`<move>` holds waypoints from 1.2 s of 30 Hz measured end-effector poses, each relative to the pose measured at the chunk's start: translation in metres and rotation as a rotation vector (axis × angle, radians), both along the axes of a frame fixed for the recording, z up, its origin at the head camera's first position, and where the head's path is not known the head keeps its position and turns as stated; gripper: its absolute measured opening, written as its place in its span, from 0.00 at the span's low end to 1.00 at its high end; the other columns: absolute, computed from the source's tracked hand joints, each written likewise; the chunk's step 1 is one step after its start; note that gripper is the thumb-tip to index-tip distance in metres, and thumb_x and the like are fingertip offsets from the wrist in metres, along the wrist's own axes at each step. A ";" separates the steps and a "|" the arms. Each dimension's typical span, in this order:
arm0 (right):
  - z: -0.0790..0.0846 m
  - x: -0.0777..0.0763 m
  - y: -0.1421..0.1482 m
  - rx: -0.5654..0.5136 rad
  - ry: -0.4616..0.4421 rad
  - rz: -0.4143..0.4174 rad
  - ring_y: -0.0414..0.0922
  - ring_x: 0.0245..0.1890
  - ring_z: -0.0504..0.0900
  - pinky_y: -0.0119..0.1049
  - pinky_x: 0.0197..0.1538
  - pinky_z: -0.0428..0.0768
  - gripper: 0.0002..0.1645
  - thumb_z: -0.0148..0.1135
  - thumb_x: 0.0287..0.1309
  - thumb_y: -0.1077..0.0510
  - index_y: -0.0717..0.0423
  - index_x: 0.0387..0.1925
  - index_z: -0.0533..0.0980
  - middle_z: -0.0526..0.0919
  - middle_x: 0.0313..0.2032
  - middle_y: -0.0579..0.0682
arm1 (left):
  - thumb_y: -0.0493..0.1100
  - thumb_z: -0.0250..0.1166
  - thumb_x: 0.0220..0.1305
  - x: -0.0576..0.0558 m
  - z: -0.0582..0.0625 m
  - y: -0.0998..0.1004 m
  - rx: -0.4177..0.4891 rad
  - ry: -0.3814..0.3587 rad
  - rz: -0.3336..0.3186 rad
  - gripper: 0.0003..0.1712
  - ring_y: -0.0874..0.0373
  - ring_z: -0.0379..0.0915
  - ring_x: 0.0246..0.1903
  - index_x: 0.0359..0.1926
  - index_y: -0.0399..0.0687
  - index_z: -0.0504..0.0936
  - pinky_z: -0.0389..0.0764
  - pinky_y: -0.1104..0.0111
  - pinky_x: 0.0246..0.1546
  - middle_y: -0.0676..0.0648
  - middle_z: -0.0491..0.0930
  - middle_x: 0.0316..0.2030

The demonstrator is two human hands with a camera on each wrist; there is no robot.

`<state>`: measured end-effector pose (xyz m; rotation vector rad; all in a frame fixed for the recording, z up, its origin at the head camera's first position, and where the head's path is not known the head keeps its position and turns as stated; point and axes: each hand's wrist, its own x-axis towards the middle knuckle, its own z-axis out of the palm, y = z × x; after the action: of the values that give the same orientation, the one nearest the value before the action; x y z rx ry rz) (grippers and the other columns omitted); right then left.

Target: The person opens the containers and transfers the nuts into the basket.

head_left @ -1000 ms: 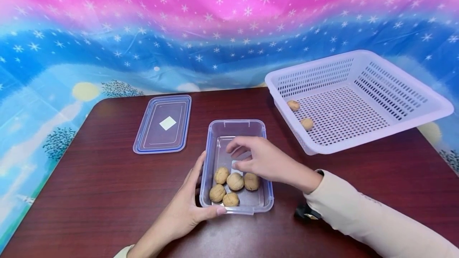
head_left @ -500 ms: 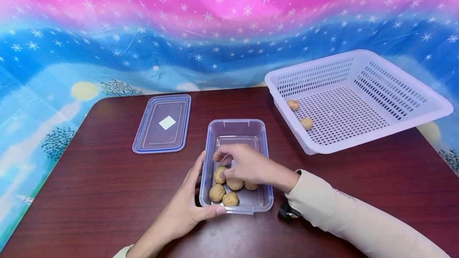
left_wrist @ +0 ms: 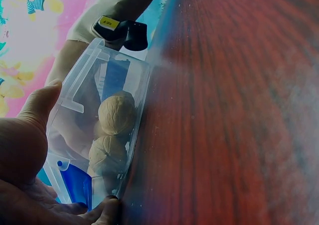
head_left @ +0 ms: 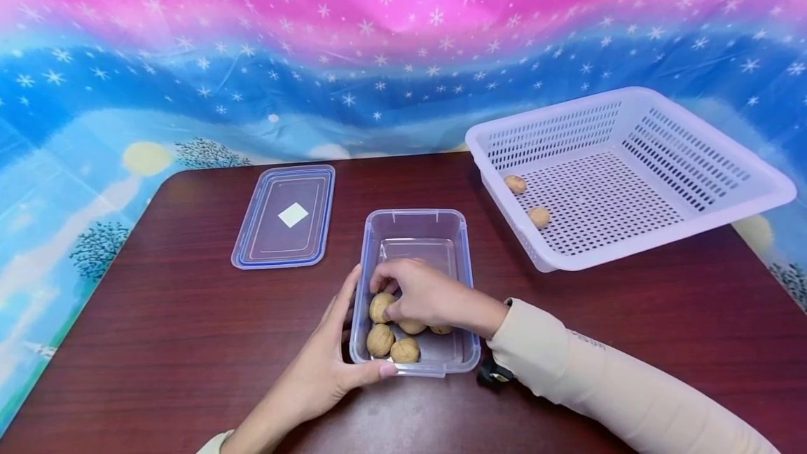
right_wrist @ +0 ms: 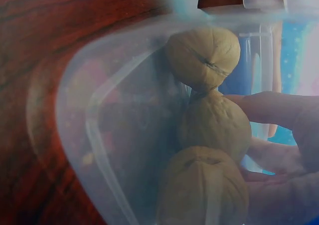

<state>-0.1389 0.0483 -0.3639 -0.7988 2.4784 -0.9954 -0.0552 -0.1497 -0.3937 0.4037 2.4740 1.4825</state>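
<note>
A clear plastic food container (head_left: pixel 416 223) stands on the table with several walnuts (head_left: pixel 405 350) at its near end. My left hand (head_left: pixel 324 366) grips its near left corner, thumb over the front rim and fingers along the left side. In the left wrist view the thumb (left_wrist: pixel 40 103) lies against the container's wall. Inside, my right hand (head_left: pixel 425 293) pinches a walnut (head_left: pixel 380 307) at the left side between thumb and fingers. That hand partly covers other walnuts. Through the plastic, the right wrist view shows walnuts (right_wrist: pixel 214 127) close beside the fingers (right_wrist: pixel 279 108).
A white perforated basket (head_left: pixel 605 258) stands at the back right with two walnuts (head_left: pixel 539 217) by its left wall. The container's blue-edged lid (head_left: pixel 284 237) lies flat at the back left. A patterned cloth (head_left: pixel 378 54) hangs behind the table (head_left: pixel 189 342).
My right hand has moved left and down inside the container, from hovering over the walnuts to pinching one, which has shifted slightly left. The left hand stays in place.
</note>
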 end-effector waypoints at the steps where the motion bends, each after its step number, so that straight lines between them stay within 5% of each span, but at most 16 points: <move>1: 0.000 0.000 0.000 0.002 0.000 0.001 0.37 0.42 0.84 0.32 0.51 0.79 0.16 0.72 0.48 0.69 0.56 0.42 0.83 0.88 0.39 0.47 | 0.53 0.83 0.53 0.000 0.000 0.000 -0.002 0.001 0.000 0.73 0.49 0.73 0.66 0.85 0.68 0.40 0.72 0.62 0.66 0.44 0.62 0.77; 10: 0.000 0.000 -0.003 0.051 0.018 -0.005 0.43 0.45 0.84 0.36 0.54 0.80 0.16 0.73 0.48 0.67 0.55 0.42 0.85 0.88 0.40 0.47 | 0.54 0.83 0.53 0.000 0.002 0.000 -0.008 -0.022 0.009 0.73 0.50 0.73 0.66 0.85 0.69 0.40 0.71 0.62 0.66 0.46 0.61 0.78; 26: -0.001 -0.001 -0.001 -0.032 0.025 -0.063 0.38 0.33 0.79 0.33 0.43 0.78 0.15 0.72 0.54 0.68 0.55 0.43 0.82 0.85 0.33 0.48 | 0.54 0.83 0.53 0.000 0.001 0.000 -0.006 -0.026 0.011 0.72 0.49 0.73 0.67 0.85 0.69 0.40 0.73 0.60 0.66 0.45 0.60 0.78; 36: 0.000 -0.001 0.000 -0.149 -0.036 -0.155 0.44 0.42 0.86 0.37 0.50 0.82 0.16 0.70 0.57 0.68 0.56 0.48 0.81 0.87 0.45 0.54 | 0.54 0.83 0.52 0.000 0.000 0.000 0.002 -0.033 0.025 0.72 0.49 0.73 0.67 0.85 0.72 0.40 0.72 0.60 0.66 0.46 0.59 0.79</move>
<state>-0.1398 0.0482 -0.3634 -0.6339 2.4885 -1.2491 -0.0556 -0.1494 -0.3938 0.3466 2.4611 1.4889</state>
